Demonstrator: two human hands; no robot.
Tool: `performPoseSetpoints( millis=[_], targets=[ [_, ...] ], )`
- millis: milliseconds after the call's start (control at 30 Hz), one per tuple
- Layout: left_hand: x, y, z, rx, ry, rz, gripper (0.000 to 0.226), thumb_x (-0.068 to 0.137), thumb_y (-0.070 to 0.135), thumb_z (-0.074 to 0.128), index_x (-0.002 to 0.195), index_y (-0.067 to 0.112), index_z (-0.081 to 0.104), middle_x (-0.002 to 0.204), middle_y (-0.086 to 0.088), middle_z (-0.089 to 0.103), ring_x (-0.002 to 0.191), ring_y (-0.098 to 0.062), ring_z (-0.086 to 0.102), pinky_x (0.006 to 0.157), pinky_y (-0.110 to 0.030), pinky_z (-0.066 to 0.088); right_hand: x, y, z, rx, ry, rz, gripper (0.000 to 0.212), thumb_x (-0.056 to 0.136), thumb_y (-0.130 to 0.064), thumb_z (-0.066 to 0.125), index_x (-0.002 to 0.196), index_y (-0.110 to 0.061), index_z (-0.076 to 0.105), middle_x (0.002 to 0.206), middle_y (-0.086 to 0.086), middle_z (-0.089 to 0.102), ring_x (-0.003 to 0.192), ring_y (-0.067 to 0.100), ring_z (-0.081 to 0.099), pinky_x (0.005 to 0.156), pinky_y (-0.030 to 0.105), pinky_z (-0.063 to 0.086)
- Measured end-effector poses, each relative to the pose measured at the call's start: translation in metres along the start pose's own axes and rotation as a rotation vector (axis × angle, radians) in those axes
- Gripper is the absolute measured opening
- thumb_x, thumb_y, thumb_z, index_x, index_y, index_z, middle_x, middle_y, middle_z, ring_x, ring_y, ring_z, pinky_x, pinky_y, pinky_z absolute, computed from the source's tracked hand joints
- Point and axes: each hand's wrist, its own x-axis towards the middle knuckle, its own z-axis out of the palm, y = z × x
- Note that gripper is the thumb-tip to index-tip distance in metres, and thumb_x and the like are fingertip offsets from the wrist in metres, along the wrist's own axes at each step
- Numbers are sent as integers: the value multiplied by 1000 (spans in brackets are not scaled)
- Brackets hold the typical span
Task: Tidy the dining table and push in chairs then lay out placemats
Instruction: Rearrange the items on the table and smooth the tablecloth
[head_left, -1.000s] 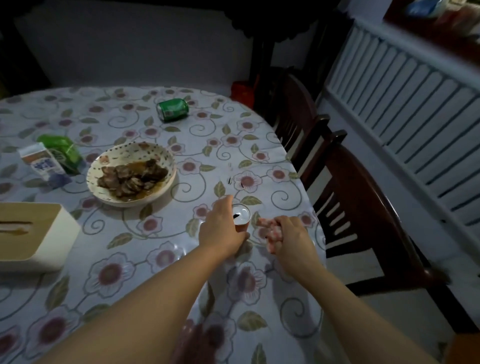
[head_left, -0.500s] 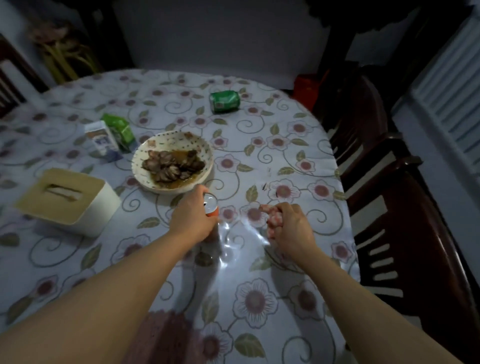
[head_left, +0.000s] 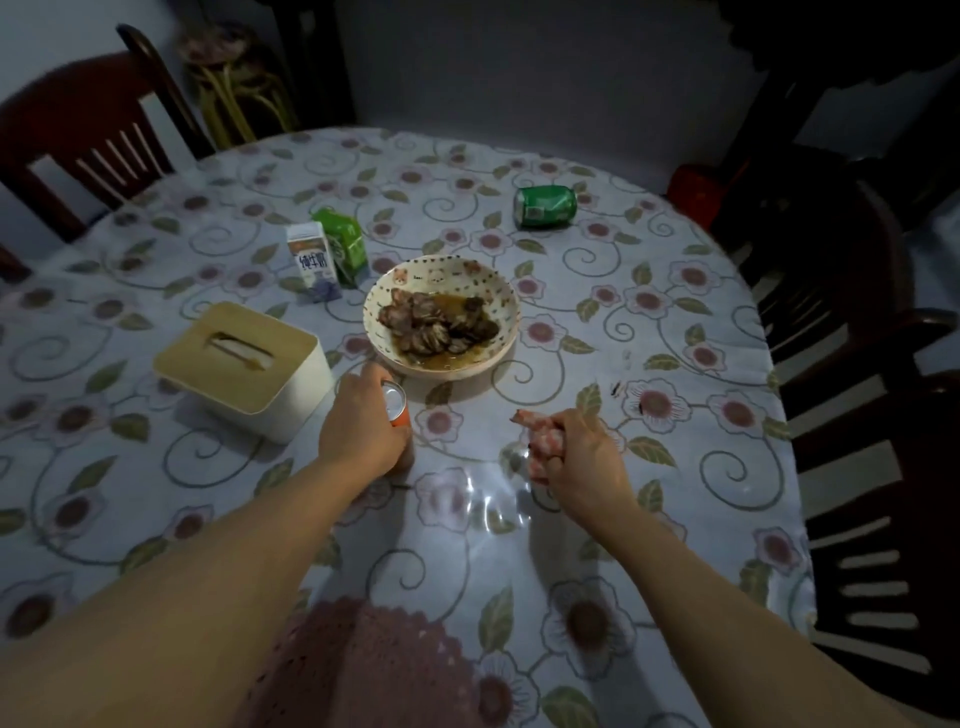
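My left hand (head_left: 358, 426) grips an upright orange can (head_left: 397, 410) with a silver top, just in front of the bowl of dark sliced food (head_left: 441, 317). My right hand (head_left: 576, 452) holds a crumpled pink-and-white wrapper (head_left: 540, 441) just above the flowered tablecloth (head_left: 675, 322). A green can (head_left: 545, 206) lies on its side at the far right. A white milk carton (head_left: 313, 262) and a green carton (head_left: 343, 244) sit left of the bowl. A white tissue box with a wooden lid (head_left: 244, 364) stands at the left.
Dark wooden chairs stand along the right edge (head_left: 872, 405) and at the far left (head_left: 88, 135). A red object (head_left: 693, 192) sits beyond the table's far right edge. A pinkish crocheted mat (head_left: 363, 670) lies at the near edge.
The view has swung left, bringing the left chair into sight. My left hand has carried the orange can leftward toward the tissue box. My right hand still holds the wrapper.
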Motion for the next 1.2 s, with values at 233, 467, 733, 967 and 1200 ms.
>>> performPoseSetpoints(
  millis=[233,467,733,967,1200],
  targets=[
    [-6,-8,-1,22,-18,58,78,72,22,78,136,19,33,137,-13,36,126,-32,37,97,-44,41,-9,-4,-3,1,35,65,36,82,-3,54,117,-6,50,119,16,49,101,30,52,77,29,38],
    [-18,33,13,58,143,583,69,68,18,77,129,8,46,130,-12,48,124,-30,42,106,-40,32,-23,17,-25,-17,115,178,35,83,-4,53,118,-6,50,119,14,52,104,31,53,80,33,41],
    [-6,97,85,96,-171,705,54,85,17,58,137,13,40,141,-4,43,130,-23,38,108,-34,31,5,97,-52,45,293,323,34,82,0,52,117,-1,50,118,19,51,111,36,46,88,37,38],
    [44,114,160,163,-197,550,46,92,19,49,137,16,38,142,-2,44,130,-21,39,106,-37,33,50,156,3,87,202,176,47,97,-25,37,142,-16,31,145,4,36,131,24,35,99,35,35],
    [106,132,210,73,-84,527,57,80,-4,52,135,8,44,145,-11,42,135,-30,36,108,-49,33,89,156,57,-185,292,92,63,93,-33,24,151,-10,13,158,8,14,145,22,15,115,36,17]
  ],
)
